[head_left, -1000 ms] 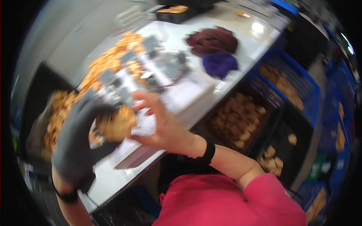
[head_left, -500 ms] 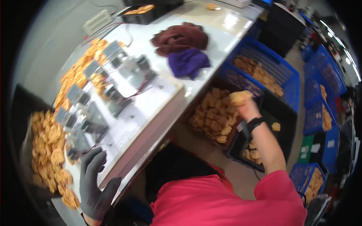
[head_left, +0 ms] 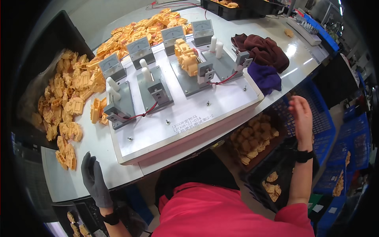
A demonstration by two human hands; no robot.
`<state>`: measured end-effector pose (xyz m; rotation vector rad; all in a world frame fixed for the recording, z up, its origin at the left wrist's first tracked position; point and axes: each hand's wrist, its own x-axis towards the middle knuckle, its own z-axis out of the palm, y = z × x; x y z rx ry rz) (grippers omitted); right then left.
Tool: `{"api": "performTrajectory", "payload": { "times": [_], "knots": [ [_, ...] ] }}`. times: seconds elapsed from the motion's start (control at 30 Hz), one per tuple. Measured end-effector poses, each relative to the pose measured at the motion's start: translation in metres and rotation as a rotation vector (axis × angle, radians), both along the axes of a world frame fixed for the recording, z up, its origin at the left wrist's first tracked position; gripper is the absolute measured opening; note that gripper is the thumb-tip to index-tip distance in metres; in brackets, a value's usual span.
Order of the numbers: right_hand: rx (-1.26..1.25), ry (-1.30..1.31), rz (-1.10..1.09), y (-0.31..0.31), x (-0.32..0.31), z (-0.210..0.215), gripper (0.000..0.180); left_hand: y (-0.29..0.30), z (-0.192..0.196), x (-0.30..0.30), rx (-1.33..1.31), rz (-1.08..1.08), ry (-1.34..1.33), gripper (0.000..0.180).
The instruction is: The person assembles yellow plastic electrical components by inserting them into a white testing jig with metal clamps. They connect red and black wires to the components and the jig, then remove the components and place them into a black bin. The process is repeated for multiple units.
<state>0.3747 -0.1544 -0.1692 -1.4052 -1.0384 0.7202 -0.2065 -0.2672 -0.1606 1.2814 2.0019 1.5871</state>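
Observation:
My left hand (head_left: 94, 179), in a grey glove, is open at the table's front left edge, its fingers stretched out and holding nothing. My right hand (head_left: 302, 118), bare with a black wristband, is raised beyond the table's right edge. Its fingers are extended and nothing shows in them. Across the table stands a white test board (head_left: 185, 112) with several dial meters (head_left: 139, 48), grey stations and white posts. One yellow plastic assembly (head_left: 186, 57) sits on a station in the board's right half. Another yellow assembly (head_left: 98, 110) stands against the board's left end.
Yellow assemblies (head_left: 142, 29) pile up behind the board and spill from a tilted black bin (head_left: 73, 31) at left. Brown cloth (head_left: 264, 49) and purple cloth (head_left: 263, 78) lie to its right. Below the right edge are a brown box (head_left: 252, 138) of parts, a black crate (head_left: 256, 183) and blue baskets (head_left: 321, 134).
The view has swung toward the table. My right hand held a yellow part above the crates; that part is no longer in it, and the hand is by the table edge.

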Motion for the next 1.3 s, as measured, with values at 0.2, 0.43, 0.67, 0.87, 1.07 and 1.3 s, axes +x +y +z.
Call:
{"api": "performTrajectory", "payload": {
  "times": [0.2,0.43,0.67,0.87,1.07,1.3],
  "knots": [
    [0.320,-0.767,0.591,0.029,-0.150,0.063,0.021,-0.001,-0.047,-0.029,-0.156,0.056,0.314,0.034],
    [0.298,-0.827,0.717,0.061,-0.183,0.050,0.012,0.002,-0.045,-0.010,-0.170,0.135,0.429,0.029],
    [0.177,-0.786,0.689,0.060,-0.190,0.049,0.008,0.002,-0.042,-0.005,-0.168,0.180,0.406,0.028],
    [0.177,-0.785,0.668,0.059,-0.192,0.047,0.008,0.000,-0.045,-0.010,-0.171,0.152,0.389,0.028],
    [0.180,-0.794,0.661,0.058,-0.193,0.047,0.008,0.000,-0.046,-0.010,-0.195,0.165,0.393,0.028],
    [0.173,-0.792,0.686,0.057,-0.191,0.049,0.011,0.000,-0.046,-0.010,-0.203,0.171,0.395,0.028]
  ]
}}
